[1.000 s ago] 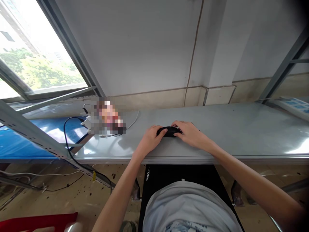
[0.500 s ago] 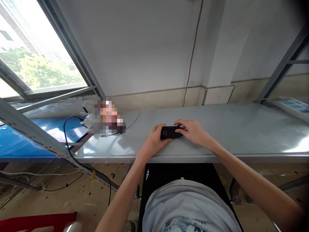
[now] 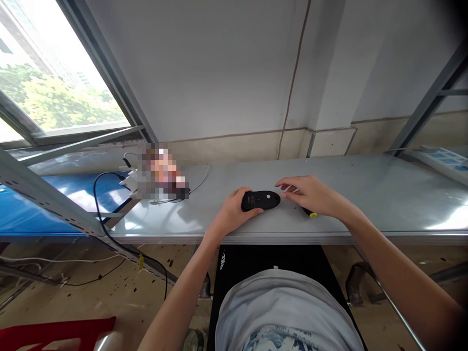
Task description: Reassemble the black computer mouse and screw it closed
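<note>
my left hand (image 3: 231,210) grips one end of a black oval device (image 3: 261,200) between thumb and fingers. my right hand (image 3: 316,195), fingers parted and loosely bent, is just beside the device's other end. a yellow-tipped object (image 3: 312,214), partly hidden, lies by my right palm; grey tabletop (image 3: 383,195) spreads around both hands.

Held device (image 3: 256,200) was black with white dot (image 3: 268,196); small object (image 3: 312,214) black, yellow-ended; tabletop (image 3: 234,178) grey; shirt (image 3: 285,300) pale grey, blue-printed; trousers (image 3: 270,256) black.
</note>
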The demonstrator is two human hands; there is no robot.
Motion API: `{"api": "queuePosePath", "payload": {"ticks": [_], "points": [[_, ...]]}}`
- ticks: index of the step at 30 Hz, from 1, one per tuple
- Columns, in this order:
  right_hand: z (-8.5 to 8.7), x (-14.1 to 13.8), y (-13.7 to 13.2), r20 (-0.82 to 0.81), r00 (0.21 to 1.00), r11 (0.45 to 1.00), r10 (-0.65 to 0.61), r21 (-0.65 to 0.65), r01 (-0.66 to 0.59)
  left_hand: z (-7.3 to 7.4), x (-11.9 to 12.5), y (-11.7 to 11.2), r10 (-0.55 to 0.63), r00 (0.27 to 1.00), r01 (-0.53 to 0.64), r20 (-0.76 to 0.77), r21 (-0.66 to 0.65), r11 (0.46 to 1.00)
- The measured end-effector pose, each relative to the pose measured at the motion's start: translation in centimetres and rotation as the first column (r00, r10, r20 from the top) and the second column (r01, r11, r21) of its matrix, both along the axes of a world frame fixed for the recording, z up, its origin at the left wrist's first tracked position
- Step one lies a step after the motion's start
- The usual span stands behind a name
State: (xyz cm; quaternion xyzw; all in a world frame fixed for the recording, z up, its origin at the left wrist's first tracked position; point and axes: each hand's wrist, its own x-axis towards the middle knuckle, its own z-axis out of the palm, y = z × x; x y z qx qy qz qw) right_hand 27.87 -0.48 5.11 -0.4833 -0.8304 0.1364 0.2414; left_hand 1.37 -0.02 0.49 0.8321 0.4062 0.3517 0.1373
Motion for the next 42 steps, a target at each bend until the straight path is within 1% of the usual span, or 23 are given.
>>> {"api": "queuePosePath", "payload": {"ticks": [4,7,9,13,16,19,23,27,30,32,34,36,38,42], "points": [[0.9,0.8,-0.9,0.049,0.998,1.0,-0.029,-0.007,0.03,-0.2,0.1,-0.1,0.008,1.0,-0.008,-0.012,0.021,1.0],[1.2,1.2,-1.3,0.082,0.996,0.999,-0.047,0.019,0.046,-0.4,0.1,-0.1,0.016,0.999,-0.016,-0.031,0.013,1.0],[1.2,1.5,-1.6,0.139,0.987,0.997,-0.078,0.024,0.076,-0.5,0.1,-0.1,0.017,0.999,-0.016,-0.048,0.014,1.0],[0.8,2.1,-2.0,0.33,0.928,0.98,-0.176,-0.028,0.196,-0.6,0.1,-0.2,0.014,0.996,-0.011,-0.088,0.028,1.0],[0.3,2.3,-2.1,0.433,0.886,0.964,-0.169,-0.117,0.241,-0.6,0.2,-0.3,0.027,0.995,-0.024,-0.1,0.03,0.999],[-0.3,2.4,-1.8,0.495,0.857,0.958,-0.14,-0.151,0.244,-0.6,0.3,-0.3,0.02,0.994,-0.015,-0.107,0.049,0.999],[-0.6,2.4,-1.5,0.544,0.827,0.961,-0.142,-0.125,0.247,-0.7,0.4,-0.2,0.017,0.992,-0.005,-0.125,0.092,0.996],[-0.2,1.9,-1.9,0.555,0.81,0.96,-0.189,-0.069,0.271,-0.7,0.5,-0.2,0.005,0.991,0.01,-0.134,0.11,0.994],[0.3,1.5,-2.5,0.503,0.819,0.951,-0.275,0.018,0.309,-0.6,0.5,-0.1,-0.018,0.991,0.035,-0.132,0.13,0.991],[0.5,1.1,-2.7,0.416,0.848,0.943,-0.328,0.098,0.317,-0.4,0.6,0.0,-0.036,0.992,0.054,-0.123,0.149,0.987],[0.7,0.7,-2.8,0.295,0.891,0.936,-0.346,0.175,0.306,-0.3,0.7,0.2,-0.057,0.992,0.075,-0.111,0.165,0.983],[1.0,0.2,-2.8,0.159,0.937,0.937,-0.312,0.217,0.275,-0.1,0.9,0.4,-0.075,0.992,0.093,-0.104,0.171,0.981],[1.4,-0.3,-2.9,0.022,0.969,0.947,-0.247,0.219,0.236,0.0,1.1,0.4,-0.087,0.991,0.102,-0.103,0.156,0.982],[2.2,-1.2,-3.3,-0.193,0.97,0.963,-0.149,0.194,0.186,0.3,1.7,0.4,-0.096,0.993,0.103,-0.072,0.107,0.989]]}}
